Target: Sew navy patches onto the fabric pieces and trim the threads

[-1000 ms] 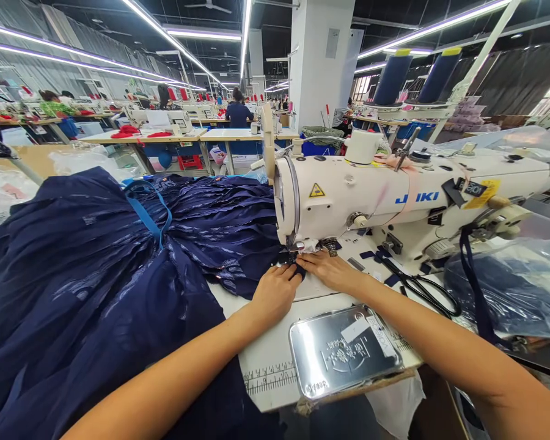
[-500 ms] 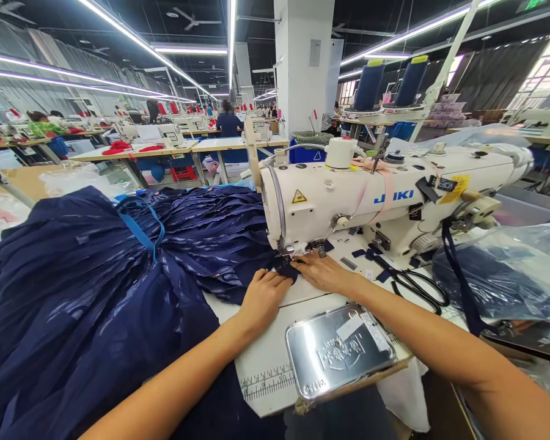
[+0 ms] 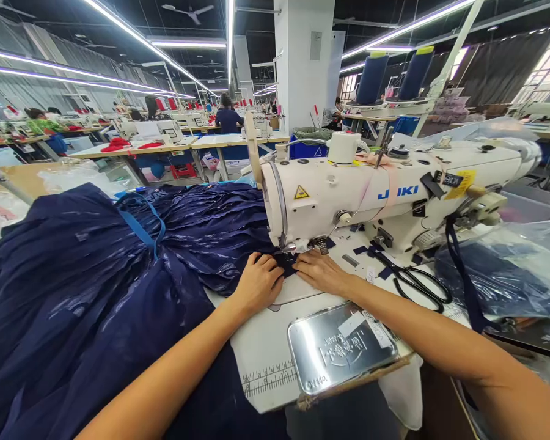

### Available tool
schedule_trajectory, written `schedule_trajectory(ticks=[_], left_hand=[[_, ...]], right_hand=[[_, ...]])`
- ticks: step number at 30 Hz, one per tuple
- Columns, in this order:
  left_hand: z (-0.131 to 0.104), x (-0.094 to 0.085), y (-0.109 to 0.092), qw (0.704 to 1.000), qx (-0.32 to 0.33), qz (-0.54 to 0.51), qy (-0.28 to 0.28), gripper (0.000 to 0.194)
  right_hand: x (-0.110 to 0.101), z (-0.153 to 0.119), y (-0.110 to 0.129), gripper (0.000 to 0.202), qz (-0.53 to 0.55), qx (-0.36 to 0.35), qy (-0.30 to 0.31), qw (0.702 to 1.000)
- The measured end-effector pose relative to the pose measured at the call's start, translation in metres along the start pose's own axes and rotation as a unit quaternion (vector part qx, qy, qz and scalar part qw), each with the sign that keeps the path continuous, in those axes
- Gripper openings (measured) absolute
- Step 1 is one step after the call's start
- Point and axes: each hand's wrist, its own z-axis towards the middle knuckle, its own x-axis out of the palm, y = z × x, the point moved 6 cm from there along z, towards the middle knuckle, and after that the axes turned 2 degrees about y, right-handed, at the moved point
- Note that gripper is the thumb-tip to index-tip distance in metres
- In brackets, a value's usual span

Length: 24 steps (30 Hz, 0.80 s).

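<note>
A white sewing machine [image 3: 321, 198] stands before me. Dark navy fabric [image 3: 288, 264] lies beneath its needle area. My left hand [image 3: 259, 282], fingers bent, grips the cloth on the left of the needle, thumb toward the middle. From the right, my right hand [image 3: 319, 270] has its fingers together on the fabric's other edge, just under the machine head. The fingertips of both hands are partly hidden against the dark cloth. A big gathered navy garment [image 3: 96, 299], looped with a blue strap [image 3: 140, 229], spreads leftward from the machine.
Black scissors [image 3: 419, 284] and small navy scraps [image 3: 361, 250] lie right of my hand. A shiny metal tin lid [image 3: 341, 348] sits at the front, near printed ruler marks [image 3: 268, 379]. Plastic-bagged navy cloth [image 3: 499, 269] is at right. Navy thread cones [image 3: 371, 78] stand behind; people work farther back.
My left hand has shifted slightly left and up, its fingers more bent and its thumb now showing. My right hand stays by the needle, its fingers drawn in a little. The view has shifted slightly.
</note>
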Motion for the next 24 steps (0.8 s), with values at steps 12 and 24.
schedule_trajectory(ticks=[12, 24], left_hand=[[-0.005, 0.007, -0.003, 0.998, -0.003, -0.031, 0.046, 0.034], [-0.006, 0.01, -0.001, 0.994, -0.017, -0.073, 0.076, 0.044]], right_hand=[[0.001, -0.001, -0.002, 0.016, 0.105, 0.005, -0.025, 0.994], [-0.005, -0.007, 0.002, 0.025, 0.11, -0.046, 0.002, 0.993]])
